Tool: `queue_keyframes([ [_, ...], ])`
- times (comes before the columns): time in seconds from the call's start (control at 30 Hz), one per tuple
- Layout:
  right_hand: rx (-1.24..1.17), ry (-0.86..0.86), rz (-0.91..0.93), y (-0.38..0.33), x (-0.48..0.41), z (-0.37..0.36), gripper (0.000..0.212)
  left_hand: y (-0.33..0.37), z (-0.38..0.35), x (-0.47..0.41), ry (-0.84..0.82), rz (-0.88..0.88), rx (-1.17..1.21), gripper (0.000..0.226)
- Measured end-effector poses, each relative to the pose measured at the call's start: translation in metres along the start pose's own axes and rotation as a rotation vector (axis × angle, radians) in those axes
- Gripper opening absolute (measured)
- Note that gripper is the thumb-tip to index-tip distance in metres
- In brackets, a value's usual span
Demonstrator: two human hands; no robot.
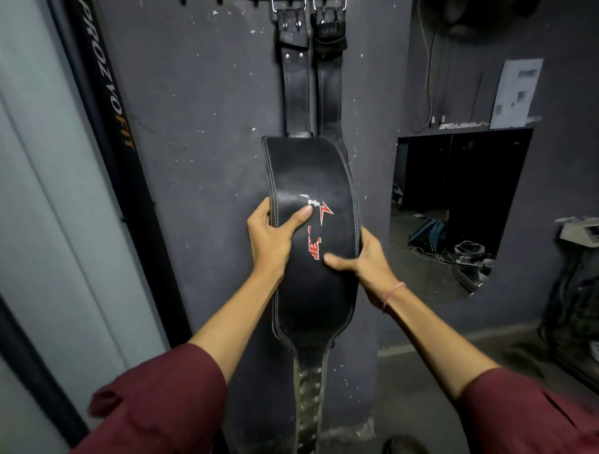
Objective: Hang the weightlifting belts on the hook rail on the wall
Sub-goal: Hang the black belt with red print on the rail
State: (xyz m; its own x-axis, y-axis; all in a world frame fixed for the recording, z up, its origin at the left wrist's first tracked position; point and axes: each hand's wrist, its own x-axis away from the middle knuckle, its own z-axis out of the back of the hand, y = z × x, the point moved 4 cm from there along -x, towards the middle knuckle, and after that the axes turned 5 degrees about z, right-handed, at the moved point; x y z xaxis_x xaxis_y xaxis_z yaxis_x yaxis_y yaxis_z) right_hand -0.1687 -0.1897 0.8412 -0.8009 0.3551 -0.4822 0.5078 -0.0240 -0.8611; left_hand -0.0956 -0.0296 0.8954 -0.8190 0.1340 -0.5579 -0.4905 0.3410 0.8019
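A wide black leather weightlifting belt (312,246) is being held upright against the dark wall (201,136), its broad padded back section at chest height and its narrow punched strap end (308,398) trailing downward. It is being gripped at both edges: the left hand (270,239) is closed round the left stitched edge with the thumb pressed flat on the face, and the right hand (366,262) is closed round the right edge, thumb likewise laid on the leather. The hands are being kept apart, with the belt's width between them.

The belt is judged to be fairly heavy and stiff across the wide panel, which is keeping its curve, while the strap end looks more pliable. The smooth face is likely to be somewhat slippery, so the stitched edges are probably the surer hold; for hooking, the buckle end would have to be reached, and that end cannot be made out here.

A red and white logo (319,227) is printed on the face, but its lettering cannot be read reliably. Directly above, two hung belts (311,81) are dangling by metal buckles from the hook rail (291,4) at the top edge. To the left, a dark post (107,107) is lettered "PROZYOFIT".
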Motion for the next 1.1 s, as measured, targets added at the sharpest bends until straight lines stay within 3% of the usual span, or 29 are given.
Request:
queue_keyframes([
  [0.2,-0.002,0.0,-0.108,0.044,0.041,0.008,0.069,-0.008,-0.003,-0.001,-0.056,0.036,-0.049,0.03],
  [0.33,0.02,0.011,-0.177,0.055,0.05,0.003,0.056,-0.014,0.006,0.0,-0.037,0.043,-0.044,0.029],
  [0.53,-0.098,0.063,-0.04,-0.016,-0.006,-0.02,0.045,-0.005,0.011,-0.004,-0.023,0.019,-0.023,0.019],
  [0.67,-0.078,0.059,-0.092,-0.047,-0.043,-0.018,0.04,-0.005,0.007,0.009,-0.068,0.021,-0.062,0.02],
  [0.8,-0.029,0.101,0.005,-0.042,-0.042,-0.019,0.047,-0.013,0.015,0.021,-0.03,-0.004,-0.17,0.034],
  [0.93,-0.032,0.139,0.082,-0.038,-0.042,-0.019,0.05,-0.049,0.029,0.053,-0.052,0.122,-0.247,0.052],
  [1.1,-0.046,0.173,0.113,-0.045,-0.046,-0.012,0.051,-0.083,0.031,0.087,-0.057,0.234,-0.206,0.03],
])
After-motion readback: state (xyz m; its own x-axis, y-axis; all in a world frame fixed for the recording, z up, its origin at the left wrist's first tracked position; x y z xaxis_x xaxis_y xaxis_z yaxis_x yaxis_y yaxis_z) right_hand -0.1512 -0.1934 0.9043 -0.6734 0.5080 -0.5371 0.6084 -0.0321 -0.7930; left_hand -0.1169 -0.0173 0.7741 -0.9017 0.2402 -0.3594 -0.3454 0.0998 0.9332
